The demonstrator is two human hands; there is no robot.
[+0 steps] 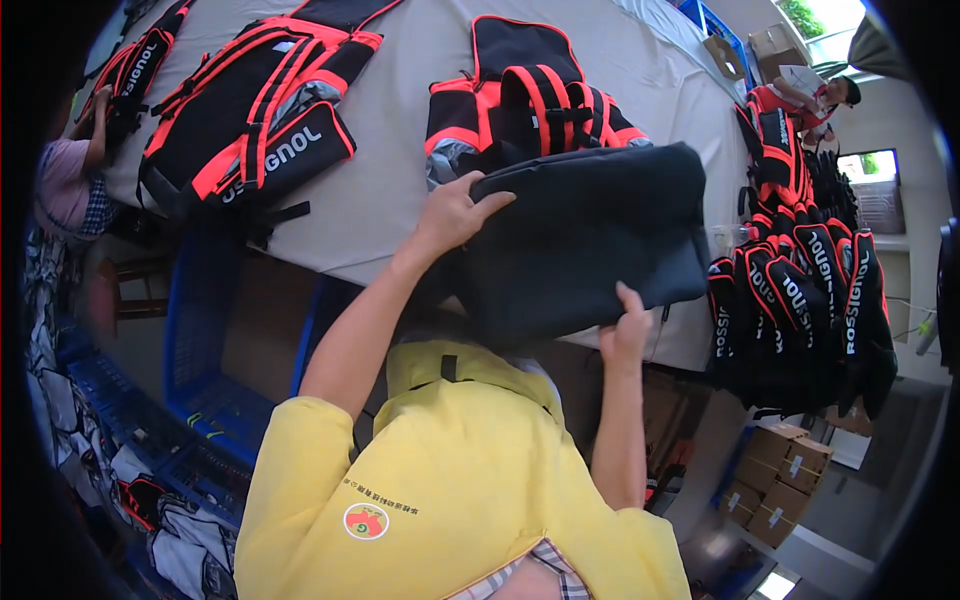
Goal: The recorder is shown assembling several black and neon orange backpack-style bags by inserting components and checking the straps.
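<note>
A black and orange-red backpack (540,120) lies at the table's near edge, its straps and an opened, red-edged flap on the far side. Toward me, its broad plain black end (590,240) is tipped up; where this end joins the rest is hidden. My left hand (462,212) grips the upper left corner of the black fabric, thumb on top and fingers behind. At the lower right edge, my right hand (627,328) is closed on the same fabric with the thumb showing. Both forearms reach forward from my yellow shirt.
Another backpack (265,115) lies on the pale-covered table (390,190) to the left. A pile of similar bags (800,290) hangs over the right end. Blue crates (205,340) stand below left, cartons (780,480) lower right. A person (70,185) handles a bag far left; another (800,95) is far right.
</note>
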